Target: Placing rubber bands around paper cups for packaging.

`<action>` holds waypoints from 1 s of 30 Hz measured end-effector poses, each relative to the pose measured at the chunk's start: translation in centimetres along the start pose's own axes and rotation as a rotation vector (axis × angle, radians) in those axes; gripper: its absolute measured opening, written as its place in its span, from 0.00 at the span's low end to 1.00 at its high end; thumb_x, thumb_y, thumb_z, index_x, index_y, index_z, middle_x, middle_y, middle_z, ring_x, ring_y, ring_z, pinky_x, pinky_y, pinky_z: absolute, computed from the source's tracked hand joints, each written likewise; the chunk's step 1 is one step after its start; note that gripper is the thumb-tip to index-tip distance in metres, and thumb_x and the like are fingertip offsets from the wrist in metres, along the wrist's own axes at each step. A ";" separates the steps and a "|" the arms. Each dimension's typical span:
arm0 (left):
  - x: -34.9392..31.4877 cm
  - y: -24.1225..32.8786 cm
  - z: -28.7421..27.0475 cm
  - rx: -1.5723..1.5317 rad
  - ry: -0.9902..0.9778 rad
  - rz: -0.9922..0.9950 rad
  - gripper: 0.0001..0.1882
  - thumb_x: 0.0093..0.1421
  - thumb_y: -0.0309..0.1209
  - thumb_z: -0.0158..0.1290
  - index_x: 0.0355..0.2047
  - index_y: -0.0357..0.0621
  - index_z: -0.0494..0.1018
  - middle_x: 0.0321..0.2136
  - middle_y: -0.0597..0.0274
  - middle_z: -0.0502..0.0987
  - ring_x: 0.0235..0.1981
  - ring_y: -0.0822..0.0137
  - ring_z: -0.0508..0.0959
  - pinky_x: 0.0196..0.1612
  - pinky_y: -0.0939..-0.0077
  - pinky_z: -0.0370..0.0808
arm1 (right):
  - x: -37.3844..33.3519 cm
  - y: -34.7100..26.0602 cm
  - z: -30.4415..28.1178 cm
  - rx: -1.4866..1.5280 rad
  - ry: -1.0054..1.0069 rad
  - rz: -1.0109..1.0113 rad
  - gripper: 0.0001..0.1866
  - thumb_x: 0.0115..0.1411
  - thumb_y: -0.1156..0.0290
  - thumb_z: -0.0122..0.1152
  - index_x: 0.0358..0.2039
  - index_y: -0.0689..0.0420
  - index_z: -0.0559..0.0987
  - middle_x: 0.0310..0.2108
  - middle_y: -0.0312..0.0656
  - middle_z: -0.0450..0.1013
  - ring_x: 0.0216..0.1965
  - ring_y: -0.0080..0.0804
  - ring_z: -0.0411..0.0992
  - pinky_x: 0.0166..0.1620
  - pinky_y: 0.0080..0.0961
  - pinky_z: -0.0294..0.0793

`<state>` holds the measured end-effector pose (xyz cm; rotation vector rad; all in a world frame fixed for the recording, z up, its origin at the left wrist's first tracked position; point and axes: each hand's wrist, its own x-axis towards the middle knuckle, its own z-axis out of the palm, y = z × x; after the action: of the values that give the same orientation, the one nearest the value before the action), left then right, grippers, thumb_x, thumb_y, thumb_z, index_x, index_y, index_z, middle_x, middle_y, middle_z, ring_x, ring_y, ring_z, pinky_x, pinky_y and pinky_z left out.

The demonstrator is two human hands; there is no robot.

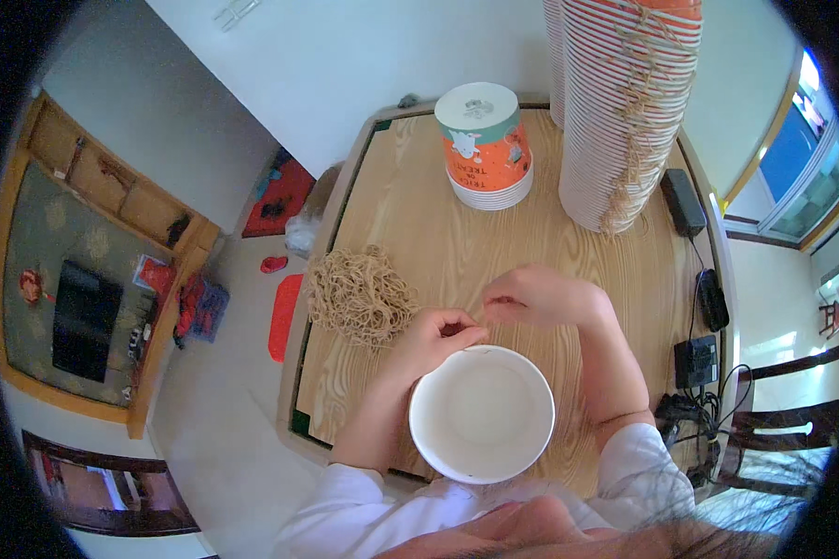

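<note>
A white paper bowl (482, 413) stands open side up near the table's front edge. My left hand (435, 337) pinches the bowl's far rim, fingers closed on a thin string. My right hand (538, 294) hovers just behind the bowl, fingertips pinched on the same thin string. A pile of tan strings (359, 293) lies left of my hands. A short stack of upside-down orange and teal bowls (486, 146) stands at the back of the wooden table (438, 242).
A tall leaning stack of bowls (625, 102) tied with strings rises at the back right. A black power adapter (683, 201), other black devices and cables (699, 359) line the table's right edge. A dark chair (783, 419) stands to the right.
</note>
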<state>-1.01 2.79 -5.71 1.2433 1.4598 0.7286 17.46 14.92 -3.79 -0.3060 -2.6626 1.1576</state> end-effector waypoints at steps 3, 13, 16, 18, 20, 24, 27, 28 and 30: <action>-0.2 -0.9 -1.0 -0.083 -0.021 0.080 0.07 0.56 0.29 0.58 0.31 0.38 0.75 0.24 0.70 0.75 0.26 0.81 0.73 0.29 0.84 0.70 | -0.2 0.7 0.5 -0.041 0.008 0.043 0.12 0.59 0.63 0.55 0.30 0.60 0.75 0.24 0.50 0.71 0.27 0.50 0.70 0.30 0.38 0.67; 1.5 -0.2 -5.3 0.126 -0.412 0.530 0.05 0.51 0.19 0.57 0.27 0.39 0.72 0.29 0.67 0.72 0.32 0.73 0.74 0.36 0.81 0.71 | 0.2 0.3 0.2 -0.115 -0.071 0.120 0.13 0.59 0.62 0.55 0.27 0.60 0.73 0.22 0.48 0.71 0.26 0.48 0.70 0.30 0.39 0.66; 2.9 -0.8 -3.8 0.338 -0.262 0.587 0.07 0.49 0.17 0.55 0.27 0.42 0.78 0.30 0.64 0.72 0.34 0.68 0.74 0.38 0.78 0.71 | 0.1 0.6 0.0 -0.104 -0.089 0.130 0.12 0.58 0.63 0.55 0.28 0.60 0.74 0.23 0.48 0.72 0.26 0.47 0.71 0.30 0.38 0.67; 3.6 -1.3 -2.8 0.262 -0.247 0.609 0.14 0.47 0.17 0.55 0.31 0.50 0.81 0.31 0.63 0.72 0.36 0.67 0.74 0.40 0.76 0.71 | 0.2 0.7 0.0 -0.093 -0.100 0.133 0.11 0.58 0.64 0.56 0.29 0.60 0.74 0.23 0.48 0.72 0.26 0.47 0.71 0.30 0.38 0.67; 3.9 -1.5 -2.1 0.313 -0.244 0.612 0.15 0.48 0.18 0.56 0.33 0.52 0.81 0.30 0.63 0.71 0.37 0.67 0.74 0.41 0.76 0.71 | 0.3 0.8 0.2 -0.063 -0.103 0.104 0.10 0.57 0.66 0.56 0.30 0.60 0.75 0.24 0.48 0.73 0.27 0.47 0.72 0.31 0.37 0.68; 4.2 -1.9 -0.8 0.306 -0.220 0.557 0.11 0.52 0.22 0.56 0.34 0.51 0.81 0.30 0.61 0.71 0.37 0.66 0.73 0.41 0.76 0.70 | 0.3 1.3 0.5 0.011 -0.061 0.083 0.09 0.56 0.67 0.56 0.30 0.60 0.75 0.24 0.48 0.73 0.27 0.47 0.72 0.31 0.37 0.68; 4.5 -2.2 -1.2 0.251 -0.234 0.566 0.05 0.55 0.24 0.56 0.33 0.45 0.78 0.31 0.63 0.72 0.37 0.69 0.74 0.41 0.76 0.71 | 0.2 1.0 -0.2 -0.032 -0.073 0.040 0.08 0.57 0.67 0.55 0.31 0.59 0.75 0.24 0.49 0.72 0.27 0.48 0.72 0.31 0.37 0.68; 4.3 -2.3 -1.2 0.253 -0.232 0.565 0.05 0.55 0.24 0.56 0.33 0.45 0.78 0.31 0.63 0.72 0.37 0.69 0.74 0.41 0.76 0.71 | 0.2 0.7 -0.4 -0.044 -0.090 0.070 0.08 0.57 0.67 0.55 0.31 0.58 0.76 0.24 0.49 0.72 0.28 0.47 0.72 0.31 0.37 0.68; 4.0 -2.2 -1.1 -0.188 -0.214 0.254 0.05 0.56 0.26 0.56 0.33 0.40 0.74 0.31 0.65 0.73 0.36 0.72 0.74 0.41 0.78 0.71 | 0.0 0.6 -0.5 -0.056 -0.104 0.103 0.07 0.57 0.68 0.55 0.32 0.58 0.76 0.25 0.49 0.72 0.28 0.47 0.72 0.31 0.37 0.68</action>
<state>-2.42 6.09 -8.66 1.3287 1.0461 0.8529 17.71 15.65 -3.88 -0.4085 -2.8032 1.1594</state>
